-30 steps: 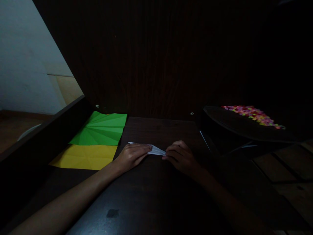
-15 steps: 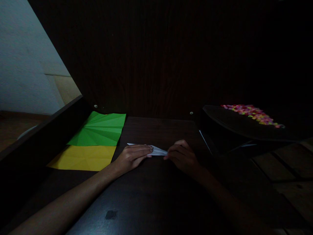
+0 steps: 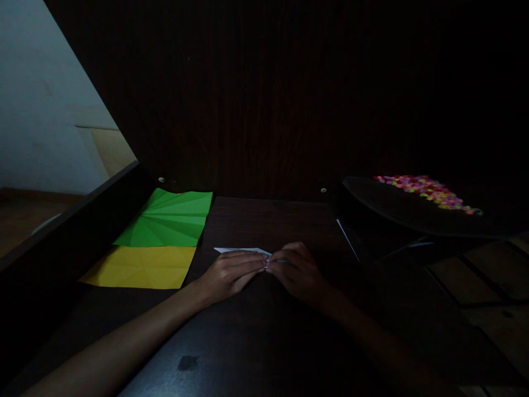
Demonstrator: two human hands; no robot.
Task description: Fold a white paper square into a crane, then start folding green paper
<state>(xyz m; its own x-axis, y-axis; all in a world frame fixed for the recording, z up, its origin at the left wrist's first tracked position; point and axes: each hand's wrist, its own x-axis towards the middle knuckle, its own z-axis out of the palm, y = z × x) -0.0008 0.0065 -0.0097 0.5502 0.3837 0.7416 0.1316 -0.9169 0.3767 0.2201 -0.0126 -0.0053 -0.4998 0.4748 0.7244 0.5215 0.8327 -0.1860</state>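
Head view, looking down on a dark wooden desk (image 3: 256, 342) in dim light. Left hand (image 3: 231, 272) lies palm down on a small folded white paper (image 3: 239, 251), its fingers stretched flat and pressed on the sheet rather than curled around it. Right hand (image 3: 300, 270) meets it from the other side, fingers bent at the knuckles, their tips touching the paper's near end just beside the left fingertips; whether it pinches the paper or only presses on it cannot be told in this light. Only a narrow pointed strip of the white paper shows beyond the left fingers, flat on the desk near its middle. Left of the hands, well apart from them, a creased green sheet (image 3: 167, 220) with fan-like fold lines lies against the desk's raised side panel (image 3: 74, 220), and a yellow sheet (image 3: 140, 267) lies just in front of it, their edges touching. On the right, a dark tray-like surface (image 3: 392, 212) carries a heap of small multicoloured pieces (image 3: 427, 190), probably paper.
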